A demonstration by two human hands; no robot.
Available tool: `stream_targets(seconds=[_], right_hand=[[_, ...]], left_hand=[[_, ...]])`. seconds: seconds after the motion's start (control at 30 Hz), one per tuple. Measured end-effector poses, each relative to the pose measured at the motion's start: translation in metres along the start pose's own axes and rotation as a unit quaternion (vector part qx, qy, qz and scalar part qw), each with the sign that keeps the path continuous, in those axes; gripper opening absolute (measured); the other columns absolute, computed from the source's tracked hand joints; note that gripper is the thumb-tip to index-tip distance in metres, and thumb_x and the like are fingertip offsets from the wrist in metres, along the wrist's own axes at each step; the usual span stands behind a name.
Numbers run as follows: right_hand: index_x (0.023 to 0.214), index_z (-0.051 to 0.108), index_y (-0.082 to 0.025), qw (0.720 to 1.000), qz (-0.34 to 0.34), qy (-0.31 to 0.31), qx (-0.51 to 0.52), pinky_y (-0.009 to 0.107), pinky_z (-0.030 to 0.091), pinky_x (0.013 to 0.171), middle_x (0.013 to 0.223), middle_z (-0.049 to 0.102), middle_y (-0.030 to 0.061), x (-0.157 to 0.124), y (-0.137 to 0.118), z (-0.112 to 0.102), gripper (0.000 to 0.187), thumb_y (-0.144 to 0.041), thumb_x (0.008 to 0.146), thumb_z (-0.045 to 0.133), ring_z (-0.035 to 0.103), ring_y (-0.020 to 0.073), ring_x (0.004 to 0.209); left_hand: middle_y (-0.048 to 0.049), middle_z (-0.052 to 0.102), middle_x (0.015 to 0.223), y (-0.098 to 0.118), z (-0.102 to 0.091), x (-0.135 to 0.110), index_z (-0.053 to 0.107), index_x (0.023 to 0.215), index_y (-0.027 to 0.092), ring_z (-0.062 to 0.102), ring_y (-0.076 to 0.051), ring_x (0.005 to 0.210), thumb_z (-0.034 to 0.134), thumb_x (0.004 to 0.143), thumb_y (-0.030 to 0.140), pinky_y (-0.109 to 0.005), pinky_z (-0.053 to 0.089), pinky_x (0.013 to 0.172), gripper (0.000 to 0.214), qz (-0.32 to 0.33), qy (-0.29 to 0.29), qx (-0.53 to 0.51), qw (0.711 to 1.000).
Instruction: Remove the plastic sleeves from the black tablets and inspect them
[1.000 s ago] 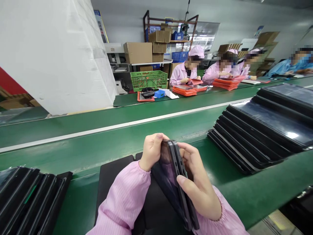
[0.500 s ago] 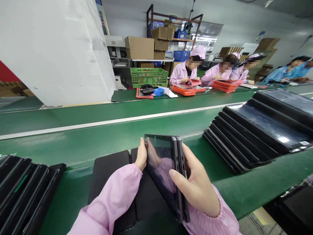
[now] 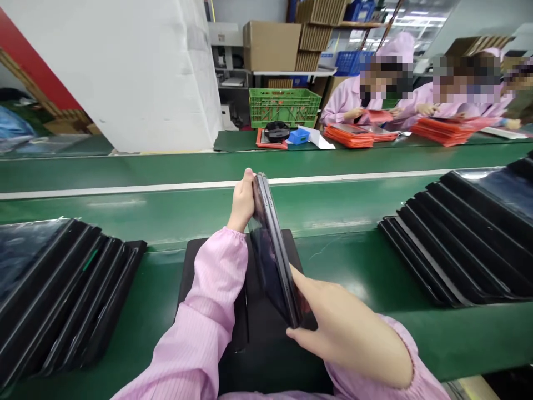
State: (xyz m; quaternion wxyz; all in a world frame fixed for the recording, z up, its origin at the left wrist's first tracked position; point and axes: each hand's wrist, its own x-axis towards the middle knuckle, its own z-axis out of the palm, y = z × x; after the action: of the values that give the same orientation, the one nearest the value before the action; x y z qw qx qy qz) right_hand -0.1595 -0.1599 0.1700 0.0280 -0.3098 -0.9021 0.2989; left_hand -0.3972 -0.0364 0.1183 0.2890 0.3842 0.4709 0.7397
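Two hands hold one tablet (image 3: 271, 261) on edge above a black mat (image 3: 266, 355). The left hand (image 3: 241, 203) pinches its far end; the right hand (image 3: 345, 333) supports the near end, fingers spread. Since the last view, it has swung edge-on, screen facing left.

I'm gripping a dark tablet (image 3: 270, 255) on edge, tilted, my left hand (image 3: 241, 200) clasping its far end and my right hand (image 3: 345, 333) holding the near end, over a black pad (image 3: 266, 355) (on a green conveyor belt (image 3: 337, 261)), stacked black tablets (image 3: 458, 244) lying off to my right.
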Motion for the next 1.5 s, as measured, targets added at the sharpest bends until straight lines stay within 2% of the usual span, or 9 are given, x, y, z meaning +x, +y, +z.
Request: stream_targets(seconds=[0.07, 0.13, 0.37, 0.7, 0.97, 1.3, 1.37, 1.5], right_hand=[[0.146, 0.042, -0.018, 0.999, 0.003, -0.046, 0.011, 0.034, 0.054, 0.067, 0.091, 0.072, 0.0022, 0.008, 0.006, -0.006, 0.081, -0.014, 0.071, 0.074, 0.068, 0.0241, 0.079], [0.137, 0.049, -0.022, 0.997, -0.004, -0.065, 0.038, 0.031, 0.052, 0.068, 0.086, 0.070, -0.0020, 0.013, 0.013, -0.013, 0.072, -0.017, 0.071, 0.078, 0.066, 0.0205, 0.076], [0.132, 0.055, -0.022, 0.995, -0.020, -0.066, 0.067, 0.032, 0.054, 0.076, 0.096, 0.072, -0.0001, 0.020, 0.033, -0.023, 0.067, -0.021, 0.070, 0.082, 0.067, 0.0209, 0.081], [0.146, 0.047, -0.024, 0.988, -0.078, -0.082, 0.107, 0.029, 0.054, 0.083, 0.103, 0.073, -0.0003, 0.029, 0.049, -0.031, 0.086, -0.019, 0.069, 0.084, 0.069, 0.0212, 0.092], [0.143, 0.050, -0.024, 0.986, -0.080, -0.089, 0.114, 0.031, 0.054, 0.084, 0.113, 0.074, 0.0013, 0.030, 0.053, -0.032, 0.081, -0.018, 0.070, 0.084, 0.070, 0.0230, 0.099], [0.141, 0.053, -0.025, 0.987, -0.083, -0.086, 0.104, 0.034, 0.054, 0.087, 0.105, 0.074, 0.0009, 0.029, 0.054, -0.034, 0.077, -0.025, 0.071, 0.085, 0.070, 0.0243, 0.097], [0.143, 0.051, -0.025, 0.986, -0.095, -0.081, 0.109, 0.033, 0.054, 0.086, 0.107, 0.074, 0.0023, 0.028, 0.055, -0.033, 0.079, -0.030, 0.072, 0.085, 0.071, 0.0238, 0.096], [0.147, 0.048, -0.024, 0.983, -0.136, -0.065, 0.110, 0.034, 0.053, 0.084, 0.101, 0.074, 0.0028, 0.025, 0.055, -0.029, 0.078, -0.038, 0.078, 0.081, 0.070, 0.0227, 0.092]], left_hand=[[0.0018, 0.042, 0.054, -0.007, -0.002, 0.001, 0.052, 0.058, 0.021, 0.038, -0.011, 0.047, 0.043, 0.088, 0.075, -0.026, 0.032, 0.048, 0.063, 0.010, -0.011, 0.005, 1.000], [0.0020, 0.041, 0.054, -0.011, -0.003, 0.001, 0.049, 0.057, 0.021, 0.037, -0.012, 0.047, 0.045, 0.087, 0.075, -0.027, 0.032, 0.050, 0.062, 0.014, -0.005, 0.004, 1.000], [0.0035, 0.033, 0.054, -0.019, -0.001, 0.003, 0.037, 0.055, 0.022, 0.030, -0.012, 0.047, 0.048, 0.088, 0.070, -0.028, 0.027, 0.049, 0.060, 0.065, 0.005, 0.036, 0.997], [0.0044, 0.033, 0.053, -0.024, 0.001, 0.005, 0.035, 0.055, 0.023, 0.029, -0.011, 0.046, 0.049, 0.097, 0.055, -0.027, 0.025, 0.046, 0.055, 0.029, 0.050, 0.050, 0.997], [0.0045, 0.034, 0.053, -0.027, 0.001, 0.006, 0.036, 0.055, 0.023, 0.031, -0.011, 0.046, 0.051, 0.097, 0.053, -0.027, 0.027, 0.046, 0.053, 0.028, 0.066, 0.044, 0.996], [0.0044, 0.035, 0.053, -0.027, 0.000, 0.005, 0.037, 0.055, 0.023, 0.032, -0.011, 0.046, 0.053, 0.093, 0.060, -0.026, 0.026, 0.045, 0.056, 0.047, 0.068, 0.047, 0.995], [0.0045, 0.035, 0.052, -0.023, 0.002, 0.003, 0.040, 0.055, 0.023, 0.033, -0.011, 0.045, 0.053, 0.093, 0.060, -0.026, 0.027, 0.044, 0.055, 0.031, 0.060, 0.029, 0.997], [0.0031, 0.042, 0.052, -0.013, 0.009, -0.003, 0.056, 0.062, 0.021, 0.038, -0.011, 0.043, 0.047, 0.096, 0.059, -0.025, 0.029, 0.044, 0.052, 0.005, 0.028, -0.005, 1.000]])
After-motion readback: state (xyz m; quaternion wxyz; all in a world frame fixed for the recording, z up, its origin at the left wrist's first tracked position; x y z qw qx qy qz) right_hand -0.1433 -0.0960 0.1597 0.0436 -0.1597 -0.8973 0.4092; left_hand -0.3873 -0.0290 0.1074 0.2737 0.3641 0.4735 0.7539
